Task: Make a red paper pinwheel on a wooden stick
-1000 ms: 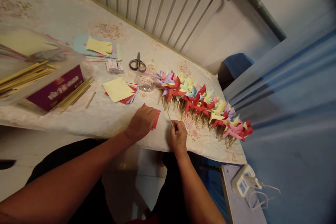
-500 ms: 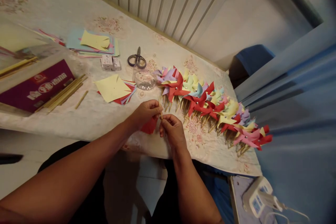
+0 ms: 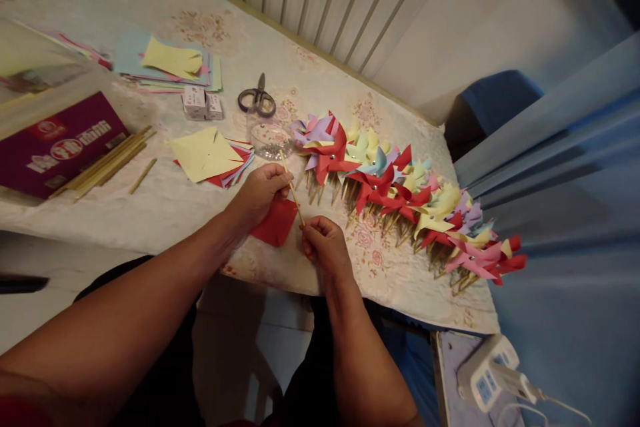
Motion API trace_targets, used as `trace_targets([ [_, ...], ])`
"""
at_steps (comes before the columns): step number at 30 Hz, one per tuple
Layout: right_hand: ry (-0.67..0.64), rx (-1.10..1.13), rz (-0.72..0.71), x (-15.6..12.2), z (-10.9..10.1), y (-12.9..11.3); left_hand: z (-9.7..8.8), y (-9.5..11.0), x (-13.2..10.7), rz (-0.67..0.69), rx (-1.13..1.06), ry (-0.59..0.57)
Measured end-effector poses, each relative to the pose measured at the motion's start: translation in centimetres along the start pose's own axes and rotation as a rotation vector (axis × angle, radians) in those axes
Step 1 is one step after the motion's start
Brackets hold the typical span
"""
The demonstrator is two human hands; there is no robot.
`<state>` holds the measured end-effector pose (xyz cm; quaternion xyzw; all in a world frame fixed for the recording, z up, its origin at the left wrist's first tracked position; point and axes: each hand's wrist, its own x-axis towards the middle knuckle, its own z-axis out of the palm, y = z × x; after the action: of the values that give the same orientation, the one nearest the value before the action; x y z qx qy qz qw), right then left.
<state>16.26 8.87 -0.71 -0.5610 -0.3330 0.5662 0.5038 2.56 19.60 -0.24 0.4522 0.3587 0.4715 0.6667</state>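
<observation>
A thin wooden stick (image 3: 293, 192) slants between my two hands above the table. My left hand (image 3: 267, 190) pinches it near its upper part, with the thumb and forefinger closed. My right hand (image 3: 325, 242) is closed on its lower end. Beneath and beside my left hand lies a red paper square (image 3: 277, 223), partly covered by that hand. Just beyond the stick's upper tip sits a clear round dish (image 3: 271, 140) of small shiny pins. To the right, finished paper pinwheels (image 3: 375, 187) in several colours lie in a long row on their sticks.
Scissors (image 3: 257, 97), small boxes (image 3: 201, 103) and a stack of coloured paper (image 3: 165, 70) lie toward the back left. Cut paper squares (image 3: 205, 155) sit nearer. A purple box (image 3: 60, 147) and loose sticks (image 3: 107, 163) are at left; a power strip (image 3: 490, 377) is lower right.
The stick's upper end has swung left, and more of its length shows between my hands. My left hand has shifted left and up, and more of the red paper is visible.
</observation>
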Motion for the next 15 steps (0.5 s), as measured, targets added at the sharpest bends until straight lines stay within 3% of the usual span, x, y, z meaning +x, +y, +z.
trace_targets([
  [15,0.025,0.023,-0.018,0.2,0.4,1.1,-0.4,0.7,-0.2,-0.005,0.041,-0.009],
])
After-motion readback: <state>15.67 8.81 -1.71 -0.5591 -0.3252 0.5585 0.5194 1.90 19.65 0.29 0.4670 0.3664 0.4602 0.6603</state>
